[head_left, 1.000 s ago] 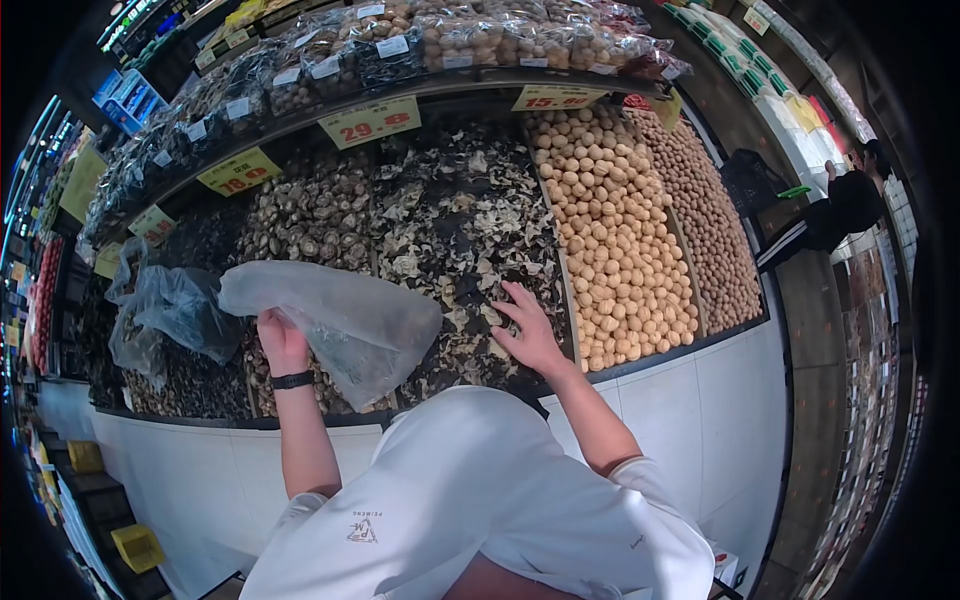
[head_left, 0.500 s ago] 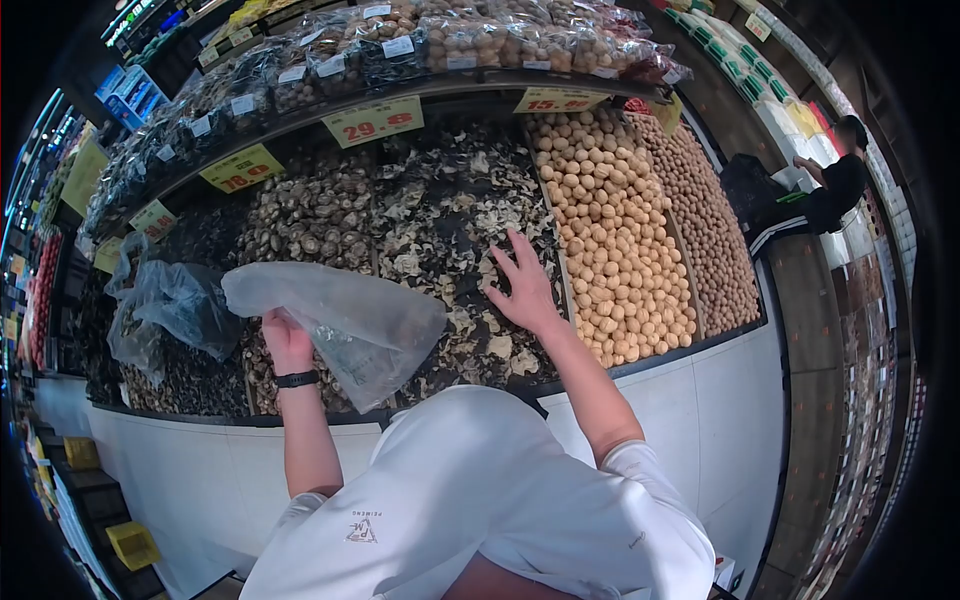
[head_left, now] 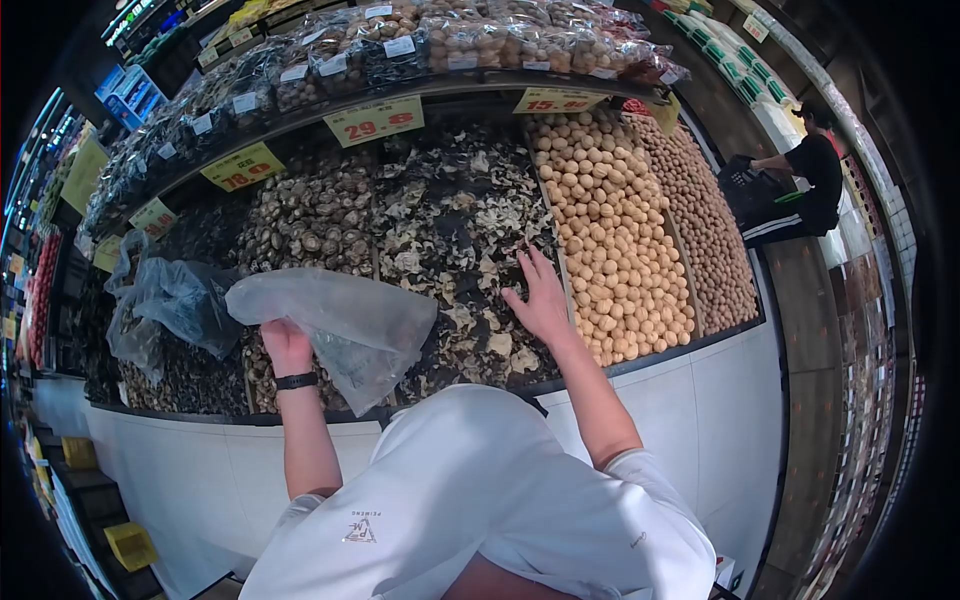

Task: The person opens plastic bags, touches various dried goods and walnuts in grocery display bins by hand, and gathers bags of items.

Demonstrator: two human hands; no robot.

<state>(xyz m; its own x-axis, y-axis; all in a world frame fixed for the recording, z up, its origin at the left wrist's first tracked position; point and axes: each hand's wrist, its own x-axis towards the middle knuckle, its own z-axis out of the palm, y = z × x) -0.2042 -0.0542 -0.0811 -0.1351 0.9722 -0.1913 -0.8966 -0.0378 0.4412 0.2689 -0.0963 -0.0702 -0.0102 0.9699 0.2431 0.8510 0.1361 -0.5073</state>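
My left hand [head_left: 287,345], with a dark wristband below it, is closed on a clear plastic bag [head_left: 345,325]. The bag spreads to the right over the shiitake and black fungus bins, and its mouth cannot be made out. Over the right side of the dried black fungus [head_left: 455,235] is my right hand [head_left: 543,300], fingers apart and nothing seen in them. Whether its fingertips touch the fungus I cannot tell. Dried shiitake mushrooms [head_left: 315,215] fill the bin to the left; tan, walnut-like nuts [head_left: 620,240] lie just right of my right hand.
Another crumpled plastic bag [head_left: 185,300] lies on the left bins. A shelf of packed bags [head_left: 390,45] with price signs [head_left: 375,121] runs along the back. Smaller brown nuts [head_left: 700,210] fill the far-right bin. A person in dark clothes [head_left: 815,175] stands at the right.
My right hand has shifted slightly right and toward me over the fungus. The bag in my left hand has sagged a little. The person at the right has moved closer to the bins.
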